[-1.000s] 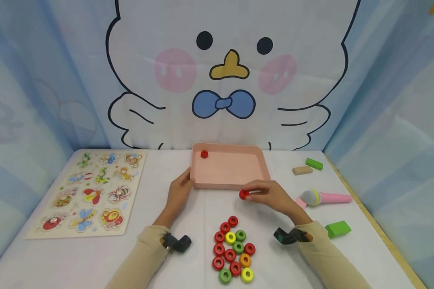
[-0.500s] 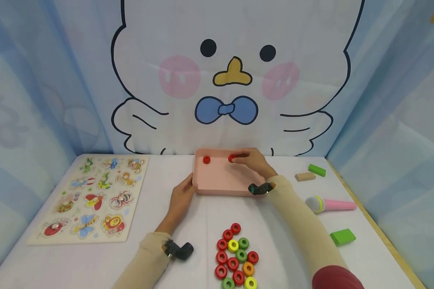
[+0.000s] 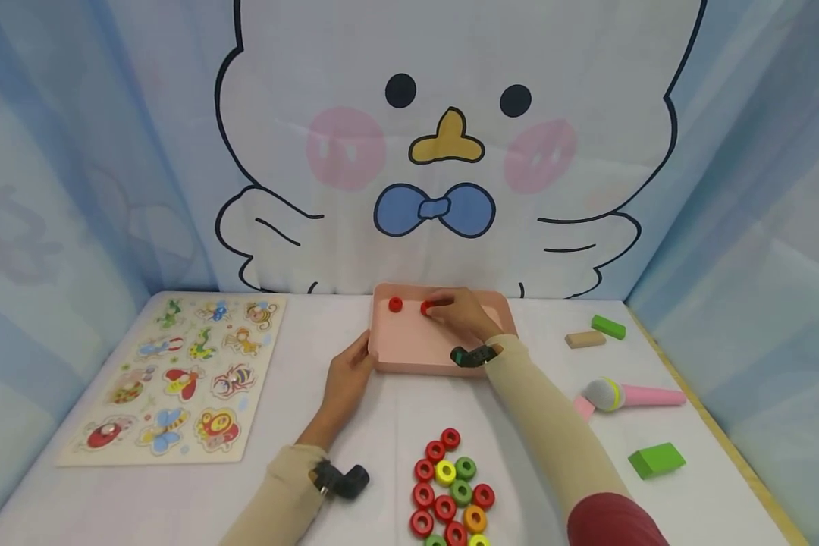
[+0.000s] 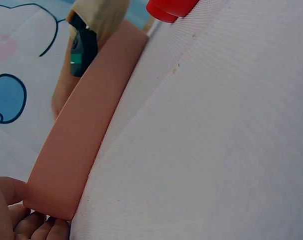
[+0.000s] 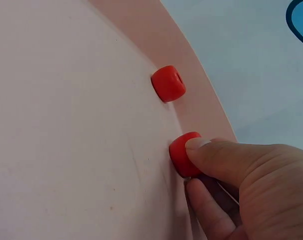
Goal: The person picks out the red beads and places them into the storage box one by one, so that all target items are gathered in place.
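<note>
My right hand (image 3: 459, 314) fingers (image 5: 211, 152) pinch a red ring (image 5: 184, 154) just above the floor of the pink tray (image 3: 409, 345), near its far wall, beside a second red ring (image 3: 395, 305) lying there. My left hand (image 3: 346, 377) rests relaxed against the tray's near left corner. The bench (image 3: 355, 425) is white, walled by blue curtains and a cartoon chick backdrop (image 3: 444, 144). On it: one insect puzzle board (image 3: 177, 371), a cluster of rings (image 3: 450, 489), mostly red, two green blocks, one tan block (image 3: 585, 339), one toy microphone (image 3: 628, 393).
</note>
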